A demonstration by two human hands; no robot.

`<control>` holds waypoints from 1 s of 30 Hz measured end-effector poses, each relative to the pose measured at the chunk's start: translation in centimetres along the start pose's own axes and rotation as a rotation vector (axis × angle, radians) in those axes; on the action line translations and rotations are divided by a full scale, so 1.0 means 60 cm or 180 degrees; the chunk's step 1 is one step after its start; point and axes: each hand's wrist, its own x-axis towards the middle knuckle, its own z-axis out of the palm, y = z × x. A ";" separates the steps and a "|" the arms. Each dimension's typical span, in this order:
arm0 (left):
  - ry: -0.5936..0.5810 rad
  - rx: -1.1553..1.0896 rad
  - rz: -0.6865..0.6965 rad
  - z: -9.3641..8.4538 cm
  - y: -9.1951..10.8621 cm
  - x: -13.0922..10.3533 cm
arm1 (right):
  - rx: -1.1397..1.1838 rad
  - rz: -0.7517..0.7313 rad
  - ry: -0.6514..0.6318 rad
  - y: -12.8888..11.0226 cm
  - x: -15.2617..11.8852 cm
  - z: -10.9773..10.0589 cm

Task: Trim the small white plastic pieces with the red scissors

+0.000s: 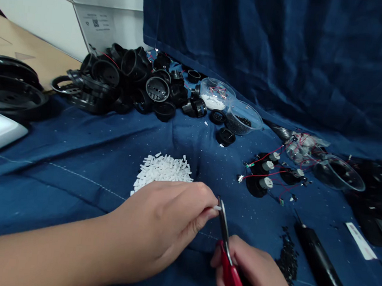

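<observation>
My left hand (172, 218) is closed in a pinch on a small white plastic piece (217, 207), whose end pokes out past the fingertips. Red-handled scissors (232, 272) are gripped in my right hand (255, 272). Their blades point up and away from me, with the white piece at or between them near the tips. Behind my left hand lies a heap of short white pieces (164, 169) on the blue cloth (84, 150), partly hidden by the hand.
Black round plastic housings (129, 77) are piled at the back left. Clear tubs (244, 119) with small parts stand at the back. Small motors with red wires (266, 182) sit to the right. A black electric screwdriver (327, 271) lies beside black screws (288, 258).
</observation>
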 end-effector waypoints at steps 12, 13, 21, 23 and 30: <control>-0.0136 -0.0059 -0.0077 -0.005 0.002 0.003 | -0.0232 -0.0033 0.0071 -0.014 0.003 -0.004; -0.0137 -0.0073 -0.0065 -0.006 0.002 0.003 | -0.0153 0.0017 0.0041 -0.013 0.001 -0.003; -0.0129 -0.0098 -0.0046 -0.009 0.003 0.005 | 0.0095 0.0304 -0.0095 -0.021 -0.002 -0.005; -0.0120 -0.0092 -0.0055 -0.010 0.003 0.006 | 0.0077 0.0321 -0.0094 -0.025 -0.002 -0.005; 0.0033 -0.0014 0.0000 -0.007 0.002 0.007 | -0.0206 0.0192 -0.0044 -0.032 0.000 -0.006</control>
